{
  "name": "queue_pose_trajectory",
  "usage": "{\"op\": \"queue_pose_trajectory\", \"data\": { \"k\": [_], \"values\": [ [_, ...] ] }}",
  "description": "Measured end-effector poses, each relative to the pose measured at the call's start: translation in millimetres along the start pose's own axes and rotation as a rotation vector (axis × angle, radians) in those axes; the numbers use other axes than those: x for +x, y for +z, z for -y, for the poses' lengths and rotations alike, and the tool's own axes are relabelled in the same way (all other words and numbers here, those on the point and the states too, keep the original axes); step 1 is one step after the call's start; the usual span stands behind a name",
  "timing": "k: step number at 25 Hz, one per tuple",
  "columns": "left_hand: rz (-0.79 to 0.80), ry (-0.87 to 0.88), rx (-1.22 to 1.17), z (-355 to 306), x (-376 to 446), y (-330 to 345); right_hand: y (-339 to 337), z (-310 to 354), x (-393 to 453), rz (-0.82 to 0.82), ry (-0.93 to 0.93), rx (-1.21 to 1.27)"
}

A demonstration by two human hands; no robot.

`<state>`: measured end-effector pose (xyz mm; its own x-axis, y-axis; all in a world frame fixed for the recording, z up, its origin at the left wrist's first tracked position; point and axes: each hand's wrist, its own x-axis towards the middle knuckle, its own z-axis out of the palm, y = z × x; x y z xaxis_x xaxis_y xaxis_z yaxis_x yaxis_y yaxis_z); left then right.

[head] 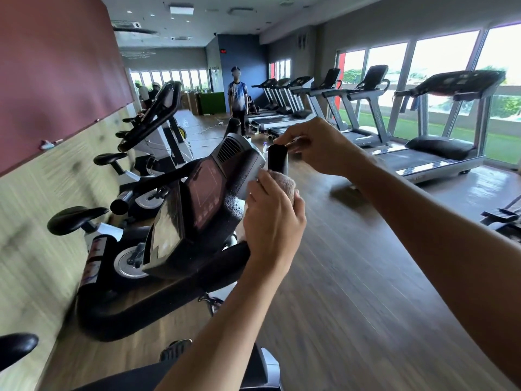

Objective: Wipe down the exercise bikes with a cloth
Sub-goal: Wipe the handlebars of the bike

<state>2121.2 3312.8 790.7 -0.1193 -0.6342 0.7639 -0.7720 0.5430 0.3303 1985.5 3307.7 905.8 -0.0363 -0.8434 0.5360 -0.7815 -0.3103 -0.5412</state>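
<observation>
Nearest, at the bottom edge: a black saddle (pixel 15 348) at lower left and part of a dark and silver frame between the two forearms.

Just beyond: the nearest exercise bike (pixel 180 221), its black handlebar loop (pixel 158 303) sweeping round below a tilted console (pixel 203 190) with a dark reddish display; writing on the display too blurred to read. Droplets speckling the console's right side. A label strip on the bike's lower frame, lettering illegible.

Left hand (pixel 272 221) at the console's right edge, fingers curled and clamped on a pinkish cloth (pixel 283 183), bunched against the console and just below the upright black grip (pixel 277 160).

Right hand (pixel 313 148) higher, thumb and fingertips pinched together on the top end of that grip.

Further along the left wall: more bikes (pixel 149 131) in a row with black saddles, under a maroon upper panel and pale wood-look lower panel.

On the floor past the console: a small spray bottle (pixel 265 148), partly hidden.

To the right, by the windows: a line of treadmills (pixel 439 131) with dark consoles; brand lettering on the uprights too small to make out.

Far back: a person (pixel 238 98) standing on the wooden floor (pixel 352 277), and a small red lit sign on the blue wall, unreadable.
</observation>
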Motion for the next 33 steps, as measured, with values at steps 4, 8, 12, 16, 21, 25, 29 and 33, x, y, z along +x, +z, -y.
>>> {"op": "queue_pose_trajectory", "data": {
  "k": [4, 8, 12, 16, 21, 25, 29, 33],
  "values": [
    [0.013, -0.054, -0.111, -16, 53, 0, -3, 1, 1, 0.030, 0.001, -0.030],
    [-0.032, -0.114, -0.104, -18, 50, 3, -2, 2, -1, 0.038, -0.009, -0.020],
    [-0.021, 0.016, 0.011, 3, -10, 0, 2, 1, -3, 0.002, -0.015, -0.057],
    [0.005, -0.036, -0.012, -6, 14, 1, 3, 0, -2, -0.002, -0.041, -0.027],
    [0.070, -0.145, -0.073, -24, 56, 1, 3, -1, -7, -0.001, -0.042, -0.052],
    [0.009, -0.103, -0.098, -11, 18, -2, 10, -6, -6, -0.051, -0.046, 0.011],
    [0.027, 0.001, -0.045, 3, -9, -3, 11, -9, -6, -0.042, -0.051, -0.015],
    [-0.004, -0.042, -0.011, -3, -3, -1, 9, -14, -6, -0.022, -0.121, 0.005]
  ]
}}
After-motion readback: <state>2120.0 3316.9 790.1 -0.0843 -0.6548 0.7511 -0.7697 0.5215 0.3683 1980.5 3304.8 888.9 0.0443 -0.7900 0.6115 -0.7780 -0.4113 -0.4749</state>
